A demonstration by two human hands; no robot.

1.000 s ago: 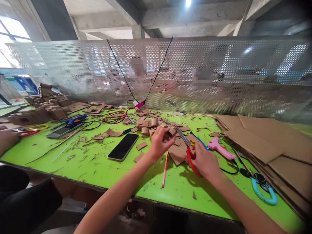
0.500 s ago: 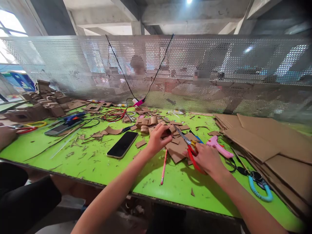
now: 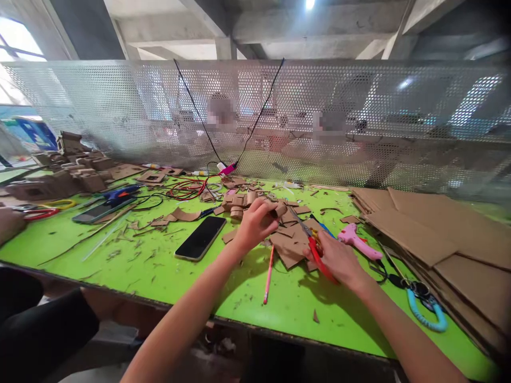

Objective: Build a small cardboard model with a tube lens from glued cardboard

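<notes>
Between the fingertips of my left hand [image 3: 255,226] is a small curled cardboard piece [image 3: 280,209], held above the scraps. My right hand [image 3: 335,258] grips a pair of scissors [image 3: 312,246] by its red and yellow handles, the blades pointing up and left, close to the cardboard piece. Flat cardboard scraps [image 3: 288,250] lie below both hands. A pink pencil [image 3: 269,276] rests on the green table [image 3: 247,295] between my forearms. To the left of my left hand lies a black phone [image 3: 200,238]. Small cardboard rolls [image 3: 236,213] are piled just behind that hand.
Stacked cardboard sheets [image 3: 439,229] cover the right side, beside a pink glue gun [image 3: 359,242] and a blue coiled cord [image 3: 425,314]. A perforated metal screen [image 3: 255,117] stands behind. At far left, another person's hand [image 3: 11,223] holds scissors [image 3: 40,213] near a second phone [image 3: 101,210].
My left hand has shifted slightly left and down with the cardboard piece, away from the scissor tips. My right hand stays in nearly the same place.
</notes>
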